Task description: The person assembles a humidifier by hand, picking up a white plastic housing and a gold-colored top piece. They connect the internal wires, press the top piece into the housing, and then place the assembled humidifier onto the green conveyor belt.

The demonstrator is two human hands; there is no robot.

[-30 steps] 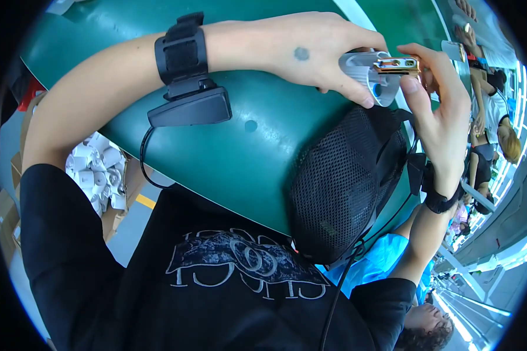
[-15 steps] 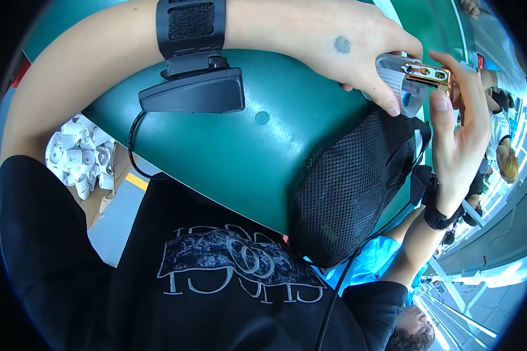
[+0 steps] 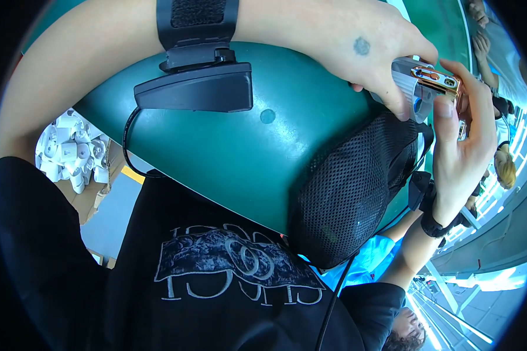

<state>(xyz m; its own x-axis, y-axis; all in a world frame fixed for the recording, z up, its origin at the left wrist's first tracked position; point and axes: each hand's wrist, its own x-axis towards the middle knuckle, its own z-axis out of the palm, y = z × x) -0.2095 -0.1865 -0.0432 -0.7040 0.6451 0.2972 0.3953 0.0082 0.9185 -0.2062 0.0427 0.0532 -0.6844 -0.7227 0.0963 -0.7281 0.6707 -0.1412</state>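
My left hand [image 3: 377, 55] reaches across the top of the view, its fingers and thumb closed around a white and clear plastic part [image 3: 405, 73] with ribbed sides. My right hand [image 3: 465, 131] comes up from the lower right. Between its thumb and fingers it grips a small gold-coloured metal-edged piece [image 3: 436, 78], with slots and a hole along its rim. The gold piece lies against the plastic part; whether they are joined I cannot tell. Just below the hands, a black mesh bag-like item [image 3: 345, 187] rests on the edge of the green table [image 3: 216, 152].
A cardboard box [image 3: 91, 205] of white ribbed plastic parts [image 3: 73, 152] stands at the left, beyond the table edge. A black device with a cable [image 3: 196, 88] is strapped to my left wrist. Other people [image 3: 503, 167] are at the right, one in blue [image 3: 357, 260] nearby.
Both hands, with the plastic part and the gold piece, have shifted a little to the right and down in the view. The grips look the same.
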